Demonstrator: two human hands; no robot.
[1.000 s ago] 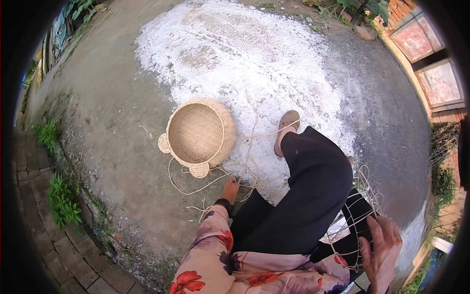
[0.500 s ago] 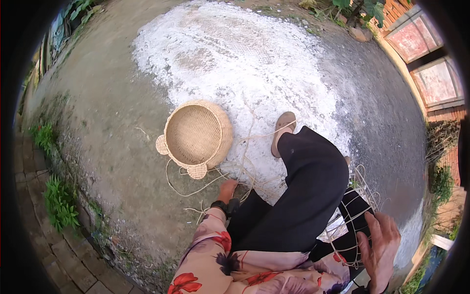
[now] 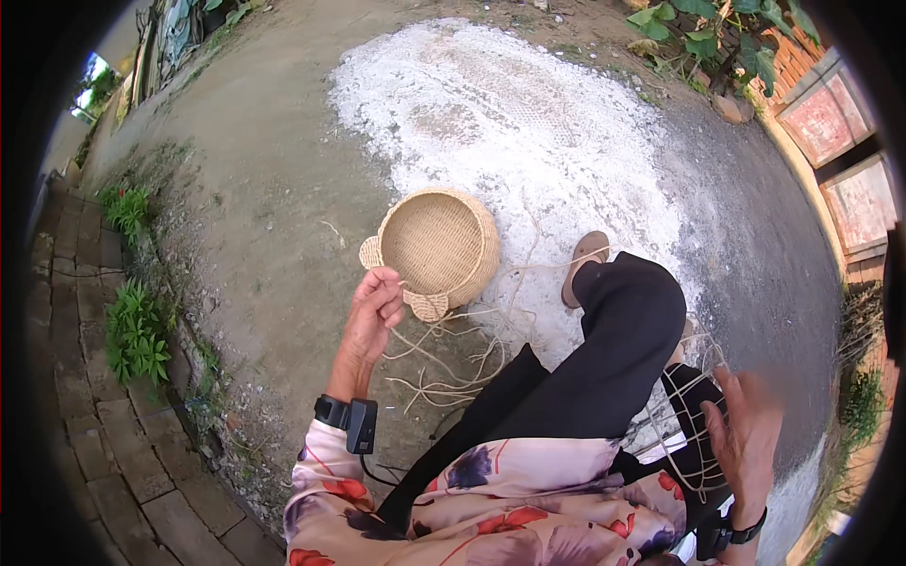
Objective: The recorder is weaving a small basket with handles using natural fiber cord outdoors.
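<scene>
My left hand: fingers curled at the woven basket, whether pinching its rim or a strand I cannot tell. Basket: frame centre, on its side, mouth facing me, nothing inside. My right hand, lower right: closed on pale cane strands.

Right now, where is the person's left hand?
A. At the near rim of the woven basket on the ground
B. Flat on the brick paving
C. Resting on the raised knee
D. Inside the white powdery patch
A: the left hand is raised to the near edge of the basket, fingers by its rim and the loose strands trailing below it, well off the paving and the knee.
</scene>
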